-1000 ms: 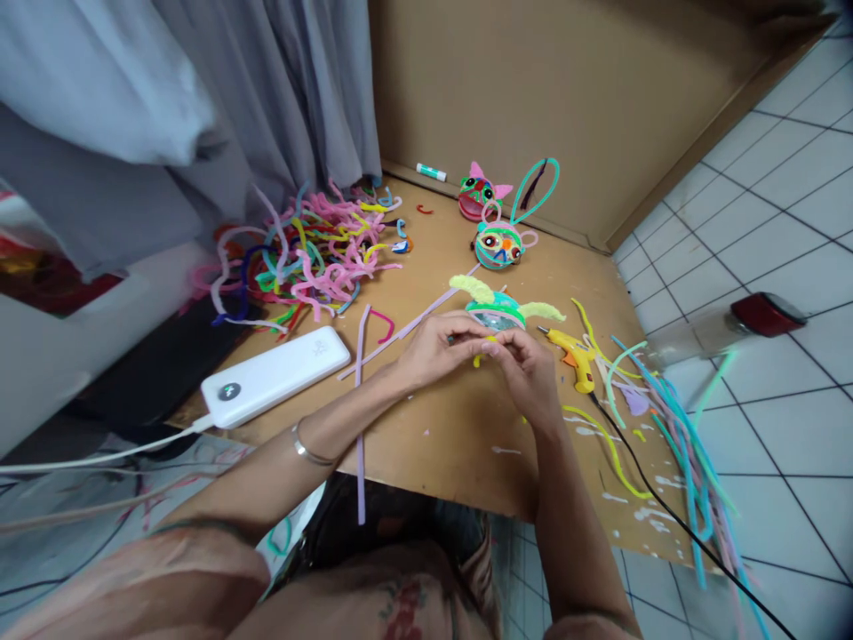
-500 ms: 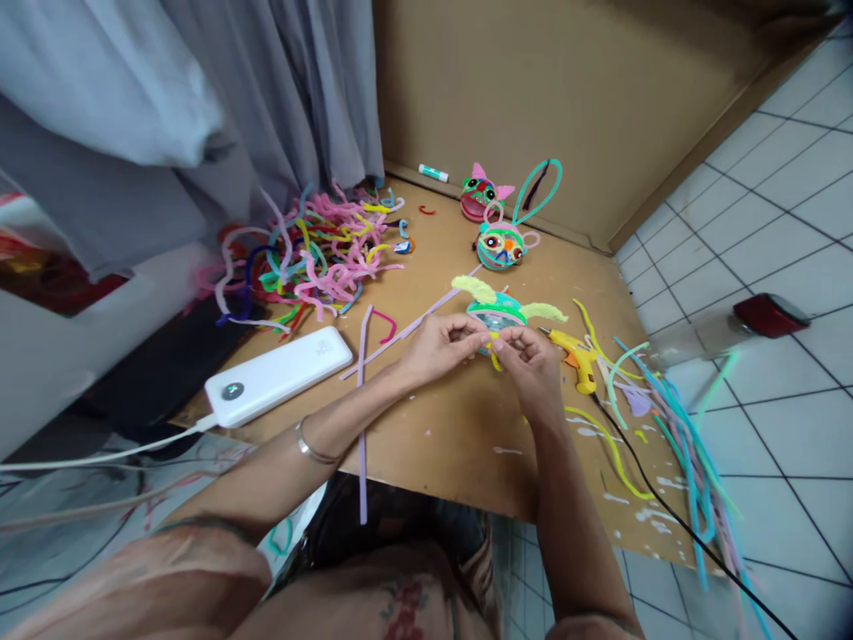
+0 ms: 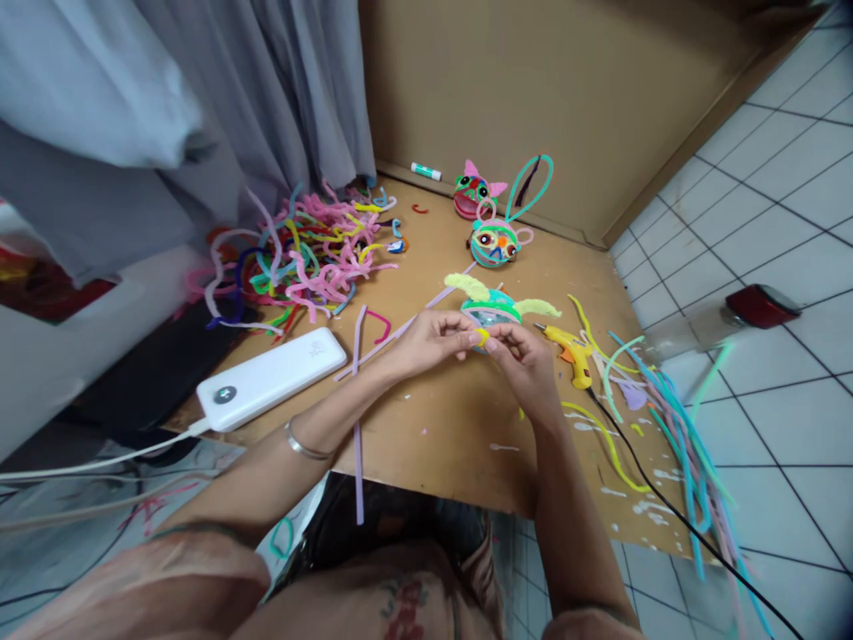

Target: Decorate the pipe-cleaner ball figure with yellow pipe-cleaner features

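My left hand (image 3: 440, 340) and my right hand (image 3: 523, 356) meet over the cardboard table. Between their fingertips they pinch a small bent piece of yellow pipe cleaner (image 3: 481, 337). Just behind my fingers sits a clear ball (image 3: 491, 308) banded with green and pink pipe cleaner, with two pale yellow ears; my hands partly hide its front. Farther back stand two finished-looking animal heads: one with pink loop ears (image 3: 493, 243) and a tall teal loop, the other with pink pointed ears (image 3: 474, 194).
A yellow glue gun (image 3: 571, 354) with a black cord lies right of my right hand. Loose pipe cleaners (image 3: 689, 453) overhang the right edge. At left are a tangled pipe-cleaner pile (image 3: 320, 253) and a white power bank (image 3: 272, 378). A glue stick (image 3: 426, 172) lies by the back wall.
The yellow pipe cleaner's end, which hung below my fingers, is now curled up into a compact bend between them. The whole view has shifted slightly.
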Available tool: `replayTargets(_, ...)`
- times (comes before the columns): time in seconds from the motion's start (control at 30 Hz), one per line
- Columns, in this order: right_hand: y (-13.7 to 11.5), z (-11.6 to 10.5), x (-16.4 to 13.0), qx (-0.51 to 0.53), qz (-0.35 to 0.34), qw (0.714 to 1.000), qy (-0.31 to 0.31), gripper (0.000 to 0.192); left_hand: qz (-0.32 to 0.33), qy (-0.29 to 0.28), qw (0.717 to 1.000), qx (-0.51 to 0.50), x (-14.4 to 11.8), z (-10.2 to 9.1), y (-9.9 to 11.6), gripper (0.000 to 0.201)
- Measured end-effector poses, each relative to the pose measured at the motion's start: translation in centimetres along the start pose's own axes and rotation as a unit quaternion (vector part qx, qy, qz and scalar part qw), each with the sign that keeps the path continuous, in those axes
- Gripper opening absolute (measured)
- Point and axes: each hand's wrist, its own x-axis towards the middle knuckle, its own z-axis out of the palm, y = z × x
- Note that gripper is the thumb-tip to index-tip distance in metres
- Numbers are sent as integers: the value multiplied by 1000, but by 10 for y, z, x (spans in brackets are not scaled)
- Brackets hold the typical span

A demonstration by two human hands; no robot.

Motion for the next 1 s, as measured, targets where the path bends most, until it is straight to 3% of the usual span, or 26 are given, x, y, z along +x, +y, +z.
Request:
replayTargets(0.27, -1, 5, -5, -135, -76, 987, 43, 15, 2, 28, 999, -28, 0, 0, -3, 38)
replayTargets(0.5, 6, 18, -8, -251, -157, 952, 77, 18, -6, 67, 994, -92, 1, 4, -10, 32)
replayTargets(1.0, 10, 36, -12, -271, -147, 944, 121, 19, -36, 111, 960, -255, 1, 19, -17, 36)
